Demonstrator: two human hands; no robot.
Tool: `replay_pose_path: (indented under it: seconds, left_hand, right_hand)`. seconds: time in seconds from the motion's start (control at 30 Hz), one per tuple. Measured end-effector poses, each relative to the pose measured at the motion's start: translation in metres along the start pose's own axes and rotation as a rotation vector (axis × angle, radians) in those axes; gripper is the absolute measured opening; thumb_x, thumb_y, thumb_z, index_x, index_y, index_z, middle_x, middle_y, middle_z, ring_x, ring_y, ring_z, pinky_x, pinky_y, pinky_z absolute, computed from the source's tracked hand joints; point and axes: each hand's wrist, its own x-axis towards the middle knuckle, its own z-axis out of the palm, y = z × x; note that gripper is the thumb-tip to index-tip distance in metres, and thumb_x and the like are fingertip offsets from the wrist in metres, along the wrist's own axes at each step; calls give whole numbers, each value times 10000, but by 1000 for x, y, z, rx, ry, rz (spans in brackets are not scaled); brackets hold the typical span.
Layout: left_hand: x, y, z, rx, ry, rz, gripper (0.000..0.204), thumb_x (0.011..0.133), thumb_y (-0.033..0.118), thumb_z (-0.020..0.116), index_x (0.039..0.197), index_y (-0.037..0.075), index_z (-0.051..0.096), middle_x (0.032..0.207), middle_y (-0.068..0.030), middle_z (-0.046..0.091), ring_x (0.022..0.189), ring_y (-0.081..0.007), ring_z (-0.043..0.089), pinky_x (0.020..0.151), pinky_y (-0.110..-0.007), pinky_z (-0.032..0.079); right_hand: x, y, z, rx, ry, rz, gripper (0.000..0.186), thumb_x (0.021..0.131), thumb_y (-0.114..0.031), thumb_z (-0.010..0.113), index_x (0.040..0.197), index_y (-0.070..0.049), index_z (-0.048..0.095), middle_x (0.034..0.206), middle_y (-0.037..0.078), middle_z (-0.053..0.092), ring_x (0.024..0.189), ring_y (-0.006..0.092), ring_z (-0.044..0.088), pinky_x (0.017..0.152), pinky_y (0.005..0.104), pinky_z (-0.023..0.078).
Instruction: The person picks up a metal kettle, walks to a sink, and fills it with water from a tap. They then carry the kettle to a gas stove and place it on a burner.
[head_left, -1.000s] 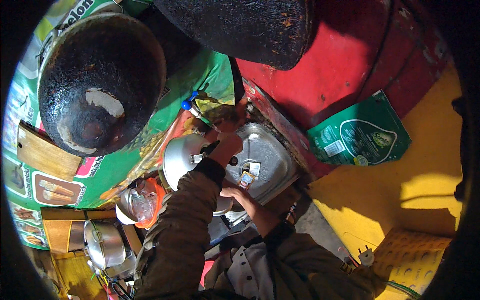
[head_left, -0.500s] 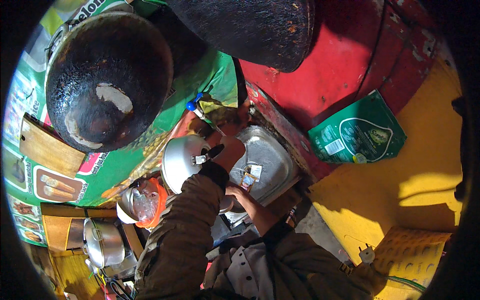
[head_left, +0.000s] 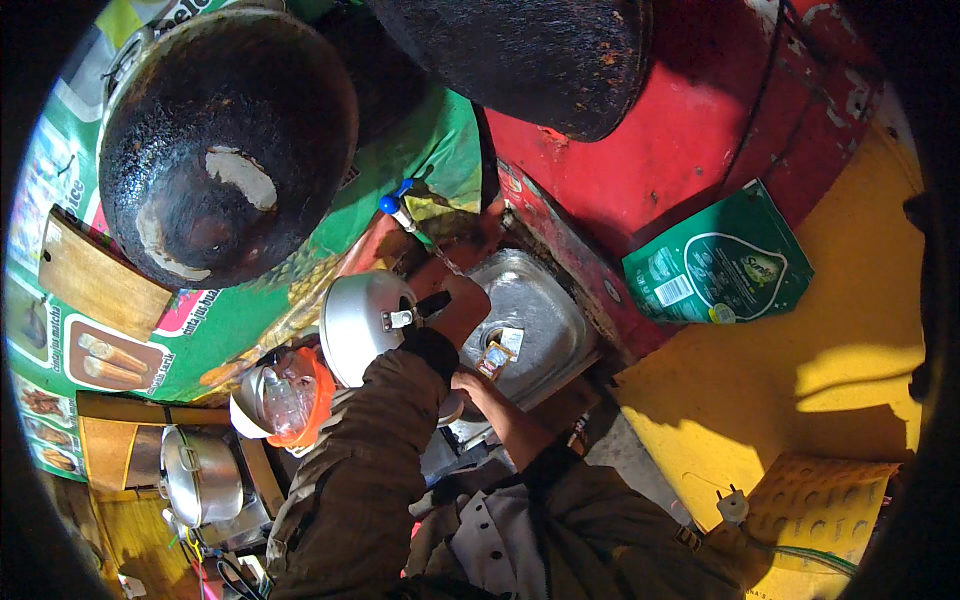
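My left hand is over the metal sink, below a tap with a blue handle and a thin stream of water. It is close to the black handle of a silver pot; its fingers are in shadow and turned away. Lower down, my right hand reaches in beside the left sleeve, which hides its fingertips. A small round metal vessel shows only partly next to it. Small wrappers lie in the sink near the drain.
Two blackened pans, one a wok, hang or lean at the top. An orange bowl with clear plastic, a lidded pot and a wooden board are at left. A green pouch and a plug are at right.
The view has shifted slightly. Both hands stay almost in place over the sink, with no visible grasp or release.
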Motion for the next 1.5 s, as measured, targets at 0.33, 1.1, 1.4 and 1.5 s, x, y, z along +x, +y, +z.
replay_pose_path:
  seconds: [0.33, 1.1, 1.4, 1.5]
  left_hand:
    - [-2, 11, 24, 131, -33, 75, 248, 882, 204, 591, 1049, 168, 770, 1109, -64, 713, 964, -260, 670, 655, -534, 482]
    - [-5, 0, 8, -209, 1, -2, 225, 843, 261, 636, 987, 154, 772, 1023, -75, 734, 973, -291, 700, 703, -460, 548]
    - [-25, -85, 23, -871, 453, 241, 566, 878, 344, 673, 1376, 115, 533, 1411, -153, 525, 1277, -357, 519, 1083, -436, 410]
    - [-24, -92, 28, -882, 423, 152, 583, 904, 322, 669, 1428, 147, 484, 1419, -135, 519, 1287, -345, 514, 1088, -435, 406]
  right_hand:
    - [-6, -6, 3, 3, 23, -7, 652, 908, -299, 591, 1459, -22, 381, 1507, 206, 398, 1412, 281, 360, 1150, 371, 300]
    - [-9, 3, 4, 107, 144, -81, 654, 863, -254, 653, 1428, -18, 423, 1460, 211, 463, 1375, 301, 419, 1108, 368, 364]
    - [-13, 26, -44, -544, 181, 198, 723, 724, -238, 679, 1408, -117, 477, 1212, 245, 631, 1135, 368, 619, 943, 477, 498]
    - [-16, 11, -55, -717, 228, 297, 694, 744, -273, 667, 1407, -156, 497, 1138, 194, 675, 1040, 365, 661, 897, 475, 520]
